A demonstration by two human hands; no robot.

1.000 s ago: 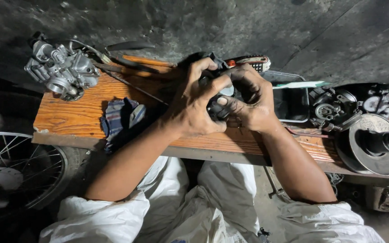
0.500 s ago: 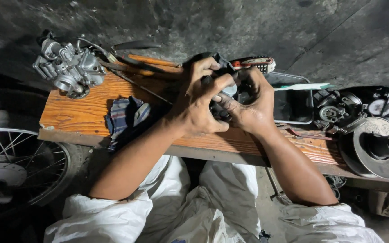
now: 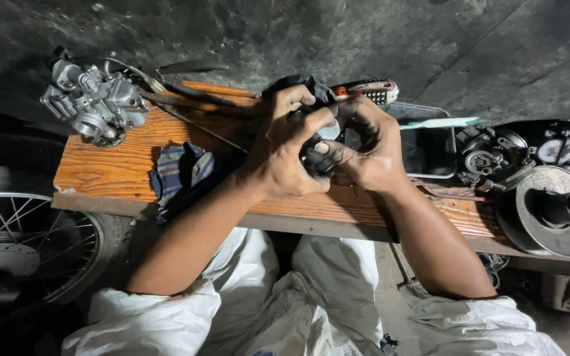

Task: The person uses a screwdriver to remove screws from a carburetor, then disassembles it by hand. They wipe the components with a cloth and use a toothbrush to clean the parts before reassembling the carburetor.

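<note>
Hands barely shifted since the earlier frame; the left thumb moved slightly.
Left hand and right hand both gripped a small dark part, possibly metal, above the wooden counter.

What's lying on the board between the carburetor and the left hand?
In the head view, a striped cloth and dark hand tools lie on the wooden board between the carburetor and the left hand.

A carburettor, striped rag and pulley lie on the wooden bench.
</note>
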